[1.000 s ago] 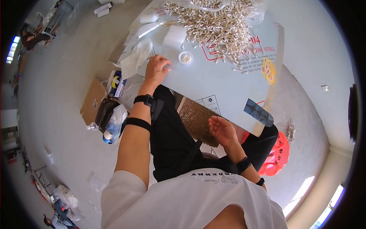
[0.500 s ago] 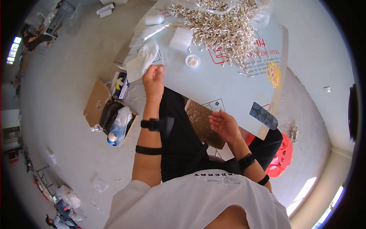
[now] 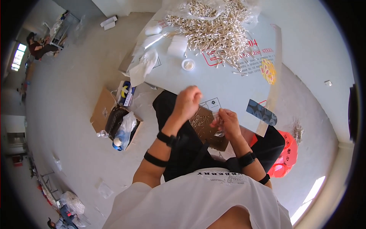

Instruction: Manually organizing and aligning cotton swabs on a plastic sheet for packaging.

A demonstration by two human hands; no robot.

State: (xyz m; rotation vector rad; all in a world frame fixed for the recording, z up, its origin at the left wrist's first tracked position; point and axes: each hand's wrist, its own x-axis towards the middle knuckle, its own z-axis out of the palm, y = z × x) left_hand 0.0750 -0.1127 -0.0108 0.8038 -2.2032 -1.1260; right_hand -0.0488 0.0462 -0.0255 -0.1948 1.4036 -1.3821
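My right hand is closed at the table's near edge, thumb and fingers pinching a small clear plastic bag. The bag hangs below the fingers. Just to its left, my left hand hovers over the near edge with its fingers curled together; whether anything small is in them is hidden. Below both hands, a brown cardboard box holds loose cotton swabs. A small round white-rimmed tub stands on the table beyond my left hand.
A big heap of cotton swabs covers the far part of the table. White sheets lie at its left edge. An opened carton sits on the floor at left, a red bag at right. Another person sits far left.
My left hand has moved right and nearer, from the white sheets toward my right hand. The right hand, open before, is now closed on the clear plastic bag.
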